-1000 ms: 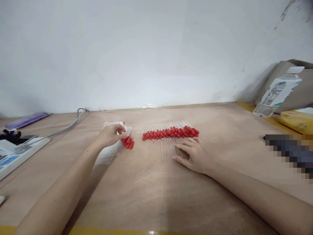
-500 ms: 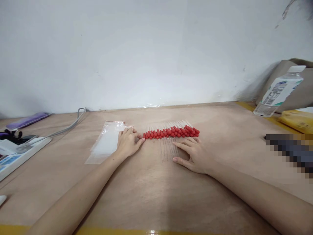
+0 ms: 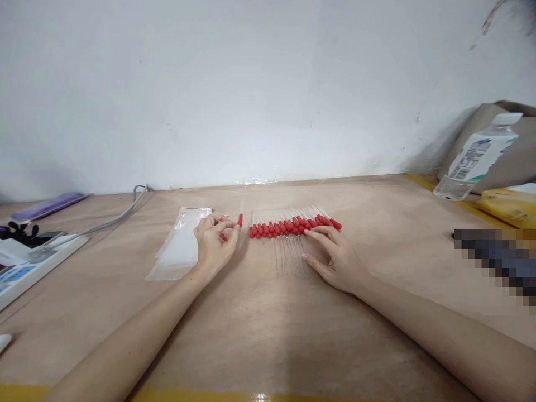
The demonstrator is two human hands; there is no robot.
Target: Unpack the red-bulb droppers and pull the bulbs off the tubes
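Observation:
A row of droppers with red rubber bulbs lies across the middle of the table, their thin clear tubes pointing toward the wall. In front of the row are several thin clear tubes. My left hand pinches one red-bulbed dropper between thumb and fingers, its tube pointing away from me. More red shows under that hand's fingers, partly hidden. My right hand has its fingertips at the right part of the row, thumb apart, gripping nothing visible. Clear zip bags lie left of my left hand.
At the right stand a water bottle and a grey-brown bag, with a yellow packet and a blurred-out dark object nearer. A power strip with a grey cable and a purple pouch are at the left.
My left hand has drawn a dropper leftward, away from the row's left end, and raised its wrist slightly. My right hand's fingertips have moved up to the red bulbs.

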